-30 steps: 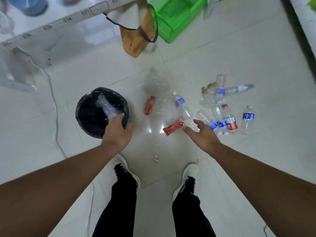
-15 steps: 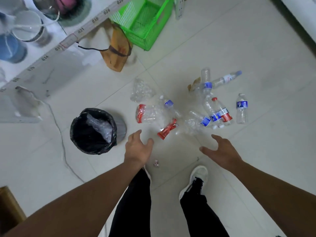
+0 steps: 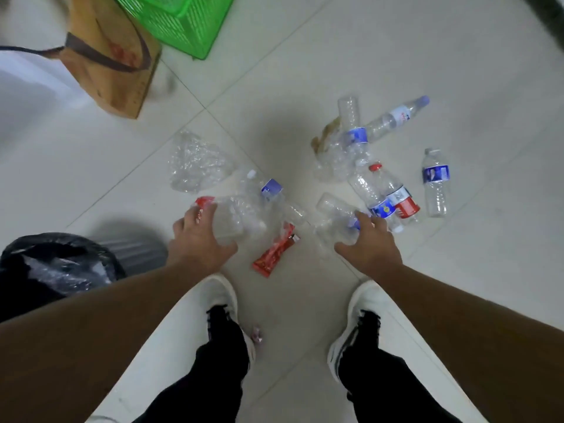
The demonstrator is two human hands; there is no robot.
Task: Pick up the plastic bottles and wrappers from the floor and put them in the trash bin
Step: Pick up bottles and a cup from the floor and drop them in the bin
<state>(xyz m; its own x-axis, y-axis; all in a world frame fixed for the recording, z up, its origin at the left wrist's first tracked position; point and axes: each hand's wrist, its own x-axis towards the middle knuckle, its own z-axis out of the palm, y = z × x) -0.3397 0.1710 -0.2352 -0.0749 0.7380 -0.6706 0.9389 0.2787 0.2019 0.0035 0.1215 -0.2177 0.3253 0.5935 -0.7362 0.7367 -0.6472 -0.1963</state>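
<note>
The left hand (image 3: pixel 195 242) grabs a squashed bottle (image 3: pixel 232 218) with a red label, and the right hand (image 3: pixel 370 242) grabs a clear bottle (image 3: pixel 332 215) at 1 o'clock. The trash bin (image 3: pixel 39 267) sits at 9 o'clock – a red wrapper (image 3: pixel 274 251) lies between the 2 hands.

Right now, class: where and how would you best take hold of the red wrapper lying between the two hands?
Pinch the red wrapper across its narrow middle, coming from above. It lies flat on the floor, long and thin, running diagonally, so a pinch across its width should lift it cleanly. It lies roughly midway between the left hand and the right hand.

basket (image 3: pixel 180 22) green | wrapper (image 3: pixel 273 252) red | bin liner (image 3: pixel 36 257) black
</note>
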